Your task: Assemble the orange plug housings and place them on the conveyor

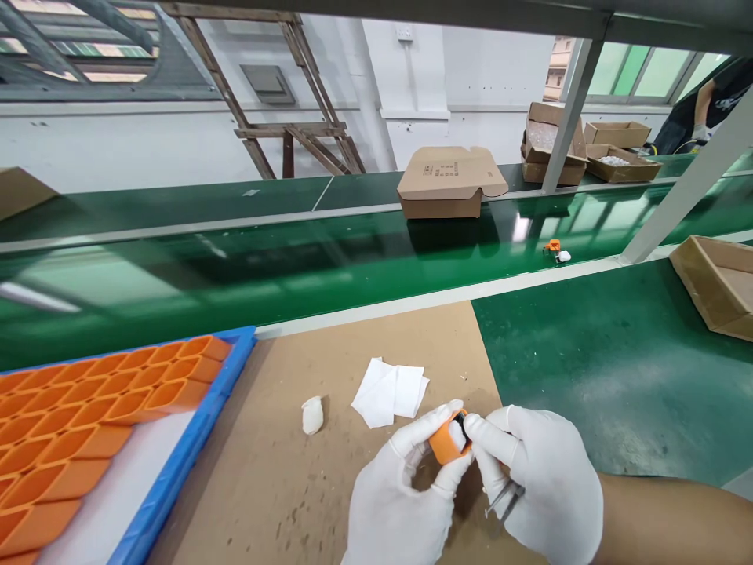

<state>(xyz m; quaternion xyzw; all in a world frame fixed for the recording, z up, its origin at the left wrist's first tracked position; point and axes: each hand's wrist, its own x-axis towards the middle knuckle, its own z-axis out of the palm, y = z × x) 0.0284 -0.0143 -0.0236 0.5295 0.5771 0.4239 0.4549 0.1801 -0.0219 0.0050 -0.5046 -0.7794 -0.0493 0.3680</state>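
Both hands wear white gloves. My left hand is closed round a small orange part between thumb and fingers. Inside its opening a white piece and something black show. My right hand has its fingertips pressed at the black piece in the opening, and metal tweezers are held under its curled fingers. White paper squares lie on the brown board just beyond my left hand. A small white wad rests on the board to their left.
A blue tray of orange holders stands at left. Across the green belt are a cardboard box and a small orange-and-white part. An open box is at right; another person stands far right.
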